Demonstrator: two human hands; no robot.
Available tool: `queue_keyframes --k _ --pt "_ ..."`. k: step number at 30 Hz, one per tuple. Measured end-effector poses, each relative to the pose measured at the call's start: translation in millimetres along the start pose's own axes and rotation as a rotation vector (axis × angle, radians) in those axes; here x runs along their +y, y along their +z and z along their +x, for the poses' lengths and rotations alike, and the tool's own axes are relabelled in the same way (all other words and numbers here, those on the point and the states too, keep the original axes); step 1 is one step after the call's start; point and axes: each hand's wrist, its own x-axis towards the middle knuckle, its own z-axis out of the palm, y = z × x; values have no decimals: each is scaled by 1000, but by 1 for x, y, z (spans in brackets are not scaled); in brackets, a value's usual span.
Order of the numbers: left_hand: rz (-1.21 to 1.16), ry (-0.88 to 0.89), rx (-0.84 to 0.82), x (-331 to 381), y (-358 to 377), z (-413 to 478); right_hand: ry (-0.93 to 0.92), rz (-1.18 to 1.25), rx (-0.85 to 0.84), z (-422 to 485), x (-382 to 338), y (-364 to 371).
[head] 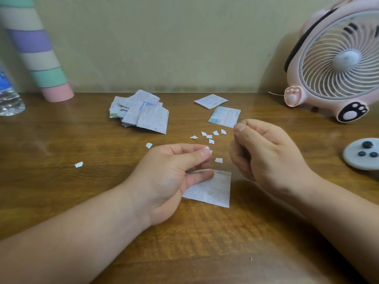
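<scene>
My left hand (170, 177) hovers over the wooden table (61, 191) and pinches a tiny white paper scrap (210, 152) between thumb and forefinger. Its lower fingers hold a printed paper sheet (213, 189) that hangs down to the table. My right hand (264, 154) is raised to the right with fingers curled; whether it holds anything I cannot tell. Several small white scraps (209, 137) lie scattered beyond the hands, one (218, 160) between them and one (79, 164) far left.
A pile of printed paper pieces (141, 112) lies at the back centre, and two more pieces (211, 101) (224, 116) to its right. A pink fan (336, 64) stands back right, a grey disc with dark buttons (363, 154) at the right edge, a striped tube (39, 54) and water bottle (8, 95) back left.
</scene>
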Motion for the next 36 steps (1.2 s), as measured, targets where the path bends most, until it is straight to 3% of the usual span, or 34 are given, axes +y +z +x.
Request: queue_keyframes --k 5,12,21,27,31,36 --pt "-22 -11 5 1 0 0 -64 -238 44 2 2 4" --pt "-24 -9 2 0 -1 2 -88 -422 -80 4 12 3" --pt "-19 -18 5 -1 -3 4 -121 -688 24 7 12 3" --pt "-12 20 -21 -5 -5 6 -20 -403 31 0 -1 7" --pt "96 63 -114 -8 -4 5 128 -394 32 -8 -2 17" --pt "72 57 -83 -6 -5 3 174 -257 14 -4 0 15"
